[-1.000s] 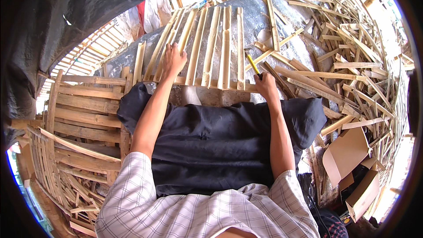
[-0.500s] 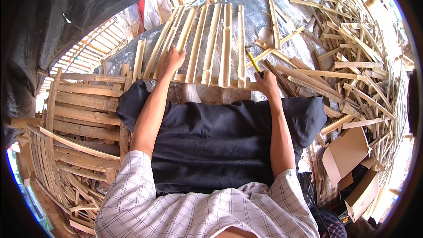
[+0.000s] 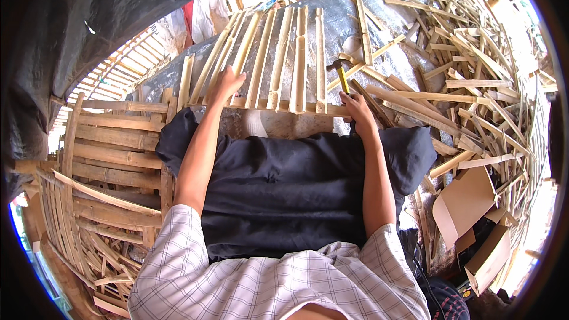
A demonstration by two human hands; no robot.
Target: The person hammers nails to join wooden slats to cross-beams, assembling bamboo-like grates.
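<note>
My right hand [image 3: 358, 110] is closed around the hammer [image 3: 343, 77], which has a yellow handle and a dark metal head pointing away from me. The hand is by the right end of a bamboo crosspiece [image 3: 335, 110]. Several bamboo slats [image 3: 279, 59] lie side by side, their near ends on that crosspiece and their far ends stretching away. My left hand [image 3: 226, 86] is closed at the near end of one bamboo slat [image 3: 248, 40], left of the middle; the fingertips are partly hidden. Dark cloth [image 3: 284, 189] covers my lap just below the crosspiece.
A finished-looking slatted bamboo panel [image 3: 115, 157] stands at the left. Loose bamboo offcuts [image 3: 474, 86] are heaped along the right side. An opened cardboard box [image 3: 465, 204] sits at the lower right. Dark sheeting [image 3: 89, 24] hangs at the upper left.
The hammer has swung up, so its head now shows above my right hand. My left hand has shifted slightly left and nearer, and the slats have moved a little left.
</note>
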